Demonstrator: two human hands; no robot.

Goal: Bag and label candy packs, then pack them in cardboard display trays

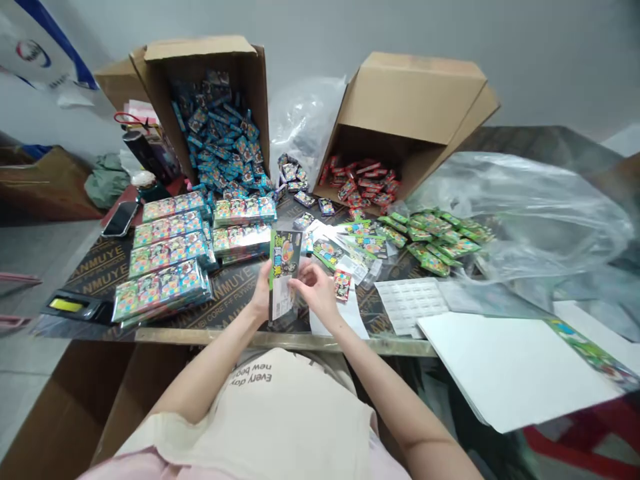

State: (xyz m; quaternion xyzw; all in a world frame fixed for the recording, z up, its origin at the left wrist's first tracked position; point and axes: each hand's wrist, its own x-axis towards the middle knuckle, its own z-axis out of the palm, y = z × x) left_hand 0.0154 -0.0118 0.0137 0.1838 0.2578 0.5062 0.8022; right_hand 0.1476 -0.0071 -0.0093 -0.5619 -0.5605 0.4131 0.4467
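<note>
"What's closest to you?"

"From my seat I look down on a cream apron (pixel 300 413), then the near edge of the table (pixel 225 293). White sheets (pixel 520 367) jut over that edge on the right."

"And the hands?"

"Just past the edge. My left hand (pixel 263 290) is closed on the side of a green-and-black packet (pixel 284 257), which stands nearly upright above the table. My right hand (pixel 320 293) has its thumb and fingers bent at the packet's lower front, touching it; I can't tell whether they're pinching anything."

"What's beside them?"

"A small red packet (pixel 343 285) lies just right of my right hand, next to a sheet of small labels (pixel 413 300). To the left are stacks of wrapped boxes (pixel 163 287), with a phone (pixel 120 219) beyond their left side."

"Farther out?"

"More flat packets (pixel 373 245) lie spread beyond the red one, and a heap of green packets (pixel 440 240) sits to their right, beside a clear plastic bag (pixel 530 220). At the back, the left carton (pixel 200 47) holds blue packets (pixel 225 160), and the right carton (pixel 415 100) holds red ones, both in front of a pale wall (pixel 310 33)."
</note>
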